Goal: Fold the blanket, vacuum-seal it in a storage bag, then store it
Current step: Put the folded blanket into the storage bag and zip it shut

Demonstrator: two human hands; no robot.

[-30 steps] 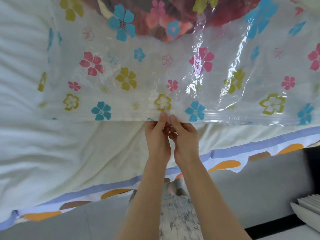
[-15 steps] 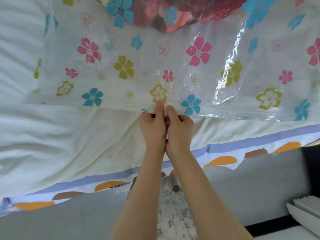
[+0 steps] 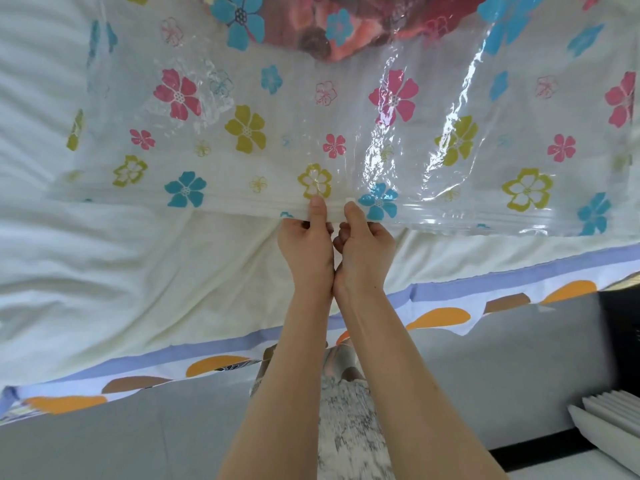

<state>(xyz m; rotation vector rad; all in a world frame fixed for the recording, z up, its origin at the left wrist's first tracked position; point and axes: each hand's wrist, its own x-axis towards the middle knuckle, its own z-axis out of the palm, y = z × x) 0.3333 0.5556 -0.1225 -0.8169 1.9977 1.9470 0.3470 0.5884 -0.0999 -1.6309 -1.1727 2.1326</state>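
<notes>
A clear storage bag [image 3: 346,119] printed with coloured flowers lies flat on the bed, its zip edge toward me. Inside it, at the far top, the folded red and pink blanket [image 3: 346,26] shows through the plastic. My left hand [image 3: 306,244] pinches the zip strip at the middle of the near edge, thumb on top. Touching it on the right, my right hand [image 3: 363,247] pinches the same strip, with a small white slider clip [image 3: 349,199] just above its thumb.
The bag rests on a white bedsheet [image 3: 121,271] with a blue, orange and brown border [image 3: 450,313] hanging over the bed's edge. Grey floor [image 3: 138,427] lies below. A white ribbed object [image 3: 609,420] sits at the lower right.
Both hands have stayed together on the bag's zip edge. The view has shifted slightly, and the thumbs have moved a little apart along the strip.
</notes>
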